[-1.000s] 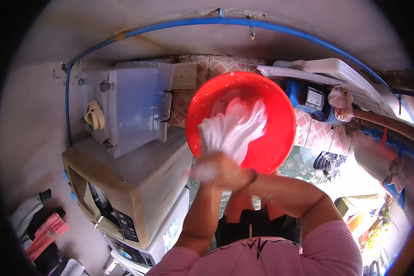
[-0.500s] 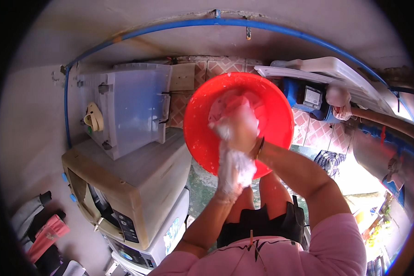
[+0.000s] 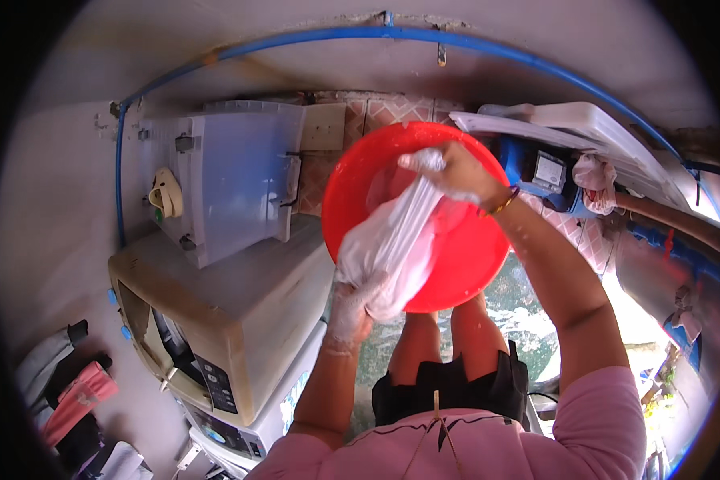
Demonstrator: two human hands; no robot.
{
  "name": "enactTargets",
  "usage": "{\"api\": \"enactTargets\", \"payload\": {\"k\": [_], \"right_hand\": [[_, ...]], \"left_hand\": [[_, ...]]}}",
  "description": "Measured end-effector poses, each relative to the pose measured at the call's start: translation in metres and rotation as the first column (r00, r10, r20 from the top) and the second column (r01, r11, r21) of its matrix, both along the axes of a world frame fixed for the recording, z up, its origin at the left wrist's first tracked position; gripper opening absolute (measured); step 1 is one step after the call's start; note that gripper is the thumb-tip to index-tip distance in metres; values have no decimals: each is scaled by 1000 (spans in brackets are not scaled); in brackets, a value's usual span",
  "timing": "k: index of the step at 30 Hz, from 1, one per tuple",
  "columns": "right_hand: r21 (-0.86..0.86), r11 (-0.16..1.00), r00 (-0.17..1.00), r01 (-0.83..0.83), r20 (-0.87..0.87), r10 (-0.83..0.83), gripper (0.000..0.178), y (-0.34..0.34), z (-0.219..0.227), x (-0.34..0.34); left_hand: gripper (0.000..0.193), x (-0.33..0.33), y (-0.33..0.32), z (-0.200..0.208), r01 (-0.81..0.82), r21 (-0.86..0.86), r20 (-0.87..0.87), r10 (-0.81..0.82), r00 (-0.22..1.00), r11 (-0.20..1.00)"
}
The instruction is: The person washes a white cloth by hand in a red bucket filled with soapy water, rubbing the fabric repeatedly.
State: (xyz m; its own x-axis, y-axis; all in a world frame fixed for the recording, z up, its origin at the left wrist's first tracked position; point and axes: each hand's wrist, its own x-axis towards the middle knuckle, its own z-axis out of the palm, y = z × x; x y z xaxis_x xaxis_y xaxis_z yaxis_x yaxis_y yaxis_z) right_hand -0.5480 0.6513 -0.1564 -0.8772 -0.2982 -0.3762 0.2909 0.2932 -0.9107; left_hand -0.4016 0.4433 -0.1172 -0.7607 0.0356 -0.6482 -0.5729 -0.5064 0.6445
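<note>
A wet white cloth (image 3: pixel 384 240) is stretched between my two hands above a round red basin (image 3: pixel 472 268). My right hand (image 3: pixel 456 172) grips its upper end over the far part of the basin, fingers closed round a bunched bit. Suds cover my left hand (image 3: pixel 352 308), which is closed on the lower end at the basin's near left rim. Between the hands the fabric pulls into taut folds and hangs loose on the lower side. Some pinkish cloth (image 3: pixel 384 184) lies in the basin, partly hidden behind the white one.
Left stands a beige appliance (image 3: pixel 192 296) with a clear plastic bin (image 3: pixel 240 180) on it, holding a cream clog (image 3: pixel 165 194). At right are a blue container (image 3: pixel 524 164) and white plastic lids (image 3: pixel 576 120). A blue pipe (image 3: pixel 328 34) runs along the wall. The floor (image 3: pixel 520 312) looks wet.
My hands were together over the basin, rubbing the bunched cloth. Now they are apart, the right up and far, the left lower and further left, with the cloth drawn out between them.
</note>
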Motion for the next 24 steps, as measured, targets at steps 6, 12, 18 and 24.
{"api": "enactTargets", "payload": {"k": [6,12,18,24], "right_hand": [[-76,985,944,154,306,-124,83,5,25,-4],[-138,965,944,-224,216,250,75,11,2,15],[-721,664,929,201,-75,-362,17,-87,28,79],[-153,977,928,148,-320,-190,47,-63,-7,52]], "left_hand": [[44,-13,-9,-6,3,-85,-81,-10,997,996],[37,-33,6,-5,-210,112,-108,222,969,971],[36,-30,21,-60,-67,105,-221,89,971,992],[48,-19,63,-41,-185,242,161,149,976,953]]}}
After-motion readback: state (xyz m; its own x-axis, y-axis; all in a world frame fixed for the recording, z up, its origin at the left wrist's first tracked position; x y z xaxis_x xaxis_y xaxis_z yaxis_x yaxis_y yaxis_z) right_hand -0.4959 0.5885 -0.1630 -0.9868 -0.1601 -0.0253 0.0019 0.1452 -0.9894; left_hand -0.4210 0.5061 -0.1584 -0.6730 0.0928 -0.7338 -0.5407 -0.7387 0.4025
